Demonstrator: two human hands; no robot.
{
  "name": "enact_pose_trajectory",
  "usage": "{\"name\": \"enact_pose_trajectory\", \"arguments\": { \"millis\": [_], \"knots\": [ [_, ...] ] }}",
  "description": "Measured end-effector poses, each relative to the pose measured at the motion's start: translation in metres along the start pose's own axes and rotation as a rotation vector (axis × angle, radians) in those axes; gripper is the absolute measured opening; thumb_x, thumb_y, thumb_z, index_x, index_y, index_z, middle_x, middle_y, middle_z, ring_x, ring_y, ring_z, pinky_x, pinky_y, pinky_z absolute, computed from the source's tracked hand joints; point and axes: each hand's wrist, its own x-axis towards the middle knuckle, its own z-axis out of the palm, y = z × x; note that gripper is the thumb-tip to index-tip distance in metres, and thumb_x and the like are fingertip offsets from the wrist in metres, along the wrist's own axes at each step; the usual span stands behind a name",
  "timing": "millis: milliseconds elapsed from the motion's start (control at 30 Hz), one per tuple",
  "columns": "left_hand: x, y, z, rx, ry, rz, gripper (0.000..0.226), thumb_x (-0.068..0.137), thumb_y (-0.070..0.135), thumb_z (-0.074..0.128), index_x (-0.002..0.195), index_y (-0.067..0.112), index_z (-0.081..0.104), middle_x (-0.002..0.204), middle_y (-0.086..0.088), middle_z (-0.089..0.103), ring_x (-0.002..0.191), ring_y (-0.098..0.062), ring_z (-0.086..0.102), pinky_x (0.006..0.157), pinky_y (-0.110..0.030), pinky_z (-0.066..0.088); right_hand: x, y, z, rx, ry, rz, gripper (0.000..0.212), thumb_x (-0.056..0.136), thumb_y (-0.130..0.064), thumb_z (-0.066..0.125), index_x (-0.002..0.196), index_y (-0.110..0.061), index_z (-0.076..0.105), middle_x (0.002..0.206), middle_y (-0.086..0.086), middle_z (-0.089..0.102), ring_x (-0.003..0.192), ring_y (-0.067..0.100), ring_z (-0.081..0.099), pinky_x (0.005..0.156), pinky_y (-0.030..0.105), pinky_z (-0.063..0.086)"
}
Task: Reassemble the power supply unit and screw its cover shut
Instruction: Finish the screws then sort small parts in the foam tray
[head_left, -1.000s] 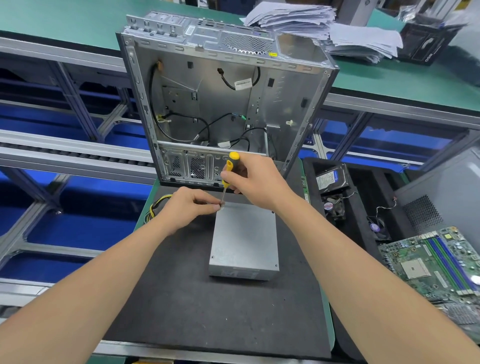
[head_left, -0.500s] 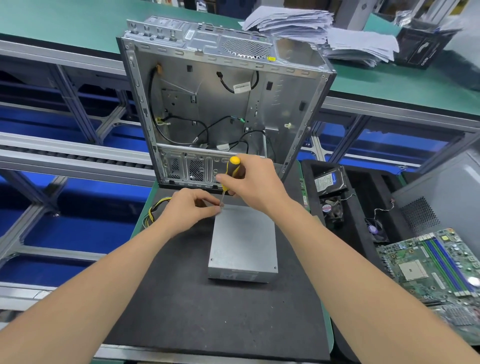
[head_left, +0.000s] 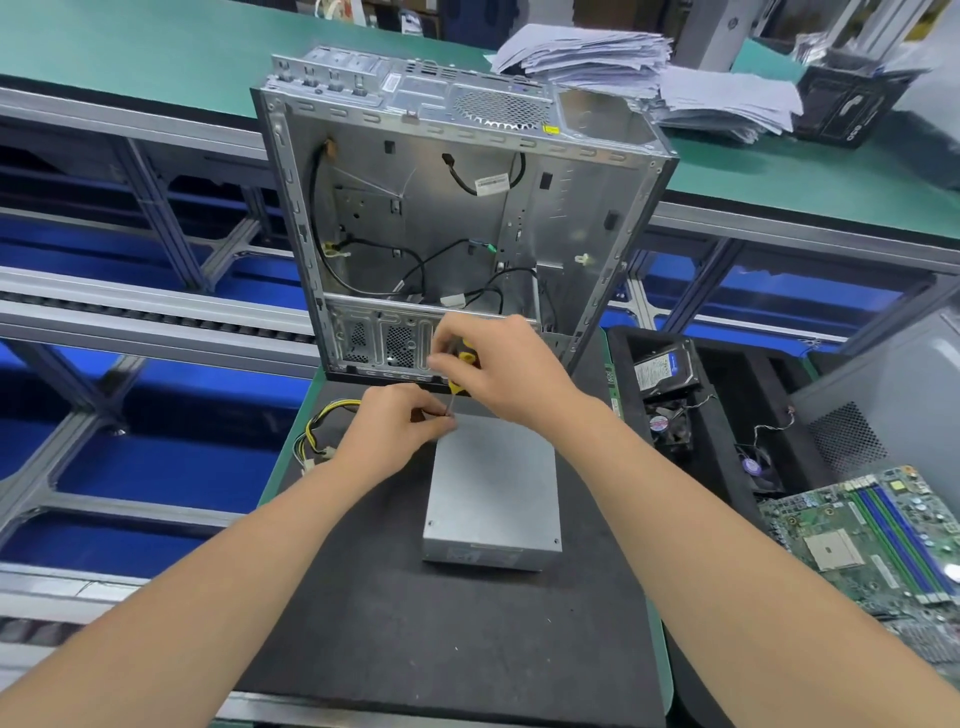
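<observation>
The grey metal power supply unit (head_left: 493, 483) lies flat on the black foam mat (head_left: 441, 639), cover side up. My right hand (head_left: 511, 371) grips a yellow-handled screwdriver (head_left: 462, 366) held nearly upright, its tip at the unit's far left corner. My left hand (head_left: 397, 428) pinches at the screwdriver tip on that same corner; any screw there is hidden by the fingers. The unit's yellow and black cable bundle (head_left: 319, 434) trails off to the left of the mat.
An open, gutted computer case (head_left: 457, 218) stands upright just behind the mat. To the right are a black foam tray (head_left: 727, 415) with a hard drive (head_left: 665, 366) and fans, and a green motherboard (head_left: 878, 540). Stacked papers (head_left: 649, 73) lie on the far green bench.
My right hand has shifted its fingers over the top of the screwdriver handle, covering more of it. The left hand stays pinched at the tip on the unit's corner.
</observation>
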Motion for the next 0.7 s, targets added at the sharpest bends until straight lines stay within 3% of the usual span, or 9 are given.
{"name": "enact_pose_trajectory", "arguments": {
  "millis": [133, 200, 267, 367, 433, 567, 700],
  "knots": [
    [-0.004, 0.0, 0.004, 0.029, 0.078, 0.015, 0.013, 0.082, 0.035, 0.085, 0.087, 0.025, 0.078, 0.074, 0.021, 0.067, 0.072, 0.004, 0.064, 0.069, -0.011, 0.046, 0.006, -0.004, 0.006, -0.178, 0.085, 0.17, 0.047, 0.1, -0.055, 0.059, 0.083, -0.012, 0.058, 0.064, 0.0, 0.059, 0.071, 0.027, 0.057, 0.066, 0.042, 0.053],
    [-0.006, 0.0, 0.007, 0.018, 0.109, 0.017, 0.014, 0.082, 0.031, 0.086, 0.086, 0.021, 0.078, 0.073, 0.016, 0.069, 0.069, 0.003, 0.063, 0.067, -0.013, 0.047, 0.008, -0.005, 0.007, -0.161, 0.069, 0.196, 0.036, 0.101, -0.045, 0.059, 0.086, -0.012, 0.056, 0.071, 0.002, 0.06, 0.075, 0.028, 0.057, 0.067, 0.04, 0.051],
    [-0.006, 0.0, 0.009, 0.013, 0.109, 0.023, 0.014, 0.083, 0.028, 0.085, 0.087, 0.017, 0.078, 0.073, 0.013, 0.069, 0.067, 0.003, 0.061, 0.067, -0.017, 0.049, 0.008, -0.004, 0.001, -0.025, -0.04, 0.148, 0.01, 0.094, -0.024, 0.063, 0.096, -0.017, 0.056, 0.087, -0.002, 0.059, 0.079, 0.018, 0.056, 0.069, 0.036, 0.047],
    [-0.006, 0.0, 0.008, 0.01, 0.091, 0.015, 0.011, 0.083, 0.025, 0.084, 0.085, 0.017, 0.078, 0.067, 0.019, 0.063, 0.067, 0.007, 0.062, 0.064, -0.004, 0.042, 0.006, -0.004, -0.015, -0.01, -0.241, -0.021, 0.024, 0.092, -0.004, 0.059, 0.106, -0.023, 0.058, 0.103, -0.008, 0.058, 0.085, 0.001, 0.053, 0.073, 0.02, 0.042],
    [-0.005, -0.001, 0.007, 0.002, 0.079, 0.004, 0.009, 0.083, 0.026, 0.084, 0.083, 0.019, 0.077, 0.067, 0.022, 0.062, 0.072, 0.013, 0.062, 0.064, -0.001, 0.041, 0.006, -0.004, -0.018, -0.035, -0.264, -0.057, 0.023, 0.094, -0.001, 0.06, 0.105, -0.022, 0.06, 0.102, -0.009, 0.062, 0.089, 0.004, 0.057, 0.077, 0.024, 0.048],
    [-0.006, -0.002, 0.01, -0.015, 0.076, -0.013, 0.011, 0.083, 0.026, 0.084, 0.082, 0.026, 0.073, 0.068, 0.022, 0.063, 0.073, 0.012, 0.062, 0.064, -0.001, 0.042, 0.011, -0.008, -0.013, -0.037, -0.227, 0.061, 0.01, 0.098, -0.016, 0.067, 0.1, -0.017, 0.057, 0.094, 0.0, 0.064, 0.079, 0.018, 0.064, 0.073, 0.043, 0.057],
    [-0.006, -0.003, 0.014, 0.004, 0.09, 0.022, 0.007, 0.084, 0.023, 0.082, 0.088, 0.02, 0.077, 0.069, 0.027, 0.06, 0.074, 0.017, 0.06, 0.065, 0.001, 0.04, 0.016, -0.009, -0.001, -0.208, -0.07, 0.206, 0.034, 0.101, -0.042, 0.063, 0.09, -0.013, 0.05, 0.078, 0.004, 0.054, 0.079, 0.03, 0.058, 0.059, 0.036, 0.04]
  ]
}}
